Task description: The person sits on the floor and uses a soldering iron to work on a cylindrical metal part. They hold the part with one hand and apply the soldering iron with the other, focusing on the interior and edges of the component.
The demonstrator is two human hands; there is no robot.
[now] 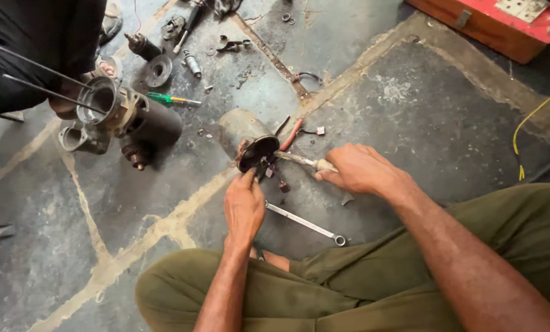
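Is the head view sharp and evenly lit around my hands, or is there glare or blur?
Head view: soft, even light, no glare; left hand on the dark end plate and right hand gripping the tool handle look sharp; the frame edges bow slightly.

The dull grey metal housing lying on the floor looks matt and scuffed, and the round end plate I steady with my left hand is dark, greasy metal. My right hand grips a screwdriver with a pale, worn handle and a bare steel shaft. The spanner by my knee is bright, smooth steel. The concrete floor is rough, stained and cracked. My trousers are matt olive cloth.
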